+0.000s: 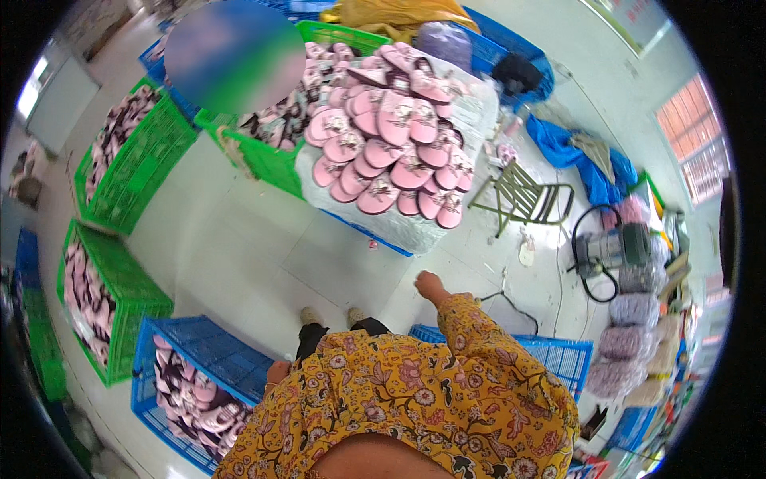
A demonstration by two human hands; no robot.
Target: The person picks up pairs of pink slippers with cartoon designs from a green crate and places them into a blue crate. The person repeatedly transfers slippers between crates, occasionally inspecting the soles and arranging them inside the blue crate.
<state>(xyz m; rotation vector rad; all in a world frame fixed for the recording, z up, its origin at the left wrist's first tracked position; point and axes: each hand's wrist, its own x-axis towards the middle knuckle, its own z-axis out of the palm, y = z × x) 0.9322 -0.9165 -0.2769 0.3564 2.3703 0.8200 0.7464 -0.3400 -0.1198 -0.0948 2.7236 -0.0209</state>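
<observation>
My right hand (432, 287) hangs over the floor in front of the slipper pile, its fingers curled in and nothing showing in them. Low on the left, my left hand (278, 373) is beside the rim of a blue crate (211, 347); its fingers are mostly hidden, and I cannot tell whether it touches the crate. Pink and dark slipper pieces (203, 399) fill that crate. Ahead, many pink slippers (383, 156) with dark soles and bows lie heaped on a table with a pale wrapped cover (423, 231).
Green crates (144, 188) of similar pieces stand at the left and beside the table (267, 164). A folding stool (519, 195) is right of the table, with a grey vacuum-like machine (610, 247) and stacked bags (630, 343) beyond. Another blue crate (550, 355) is by my right side.
</observation>
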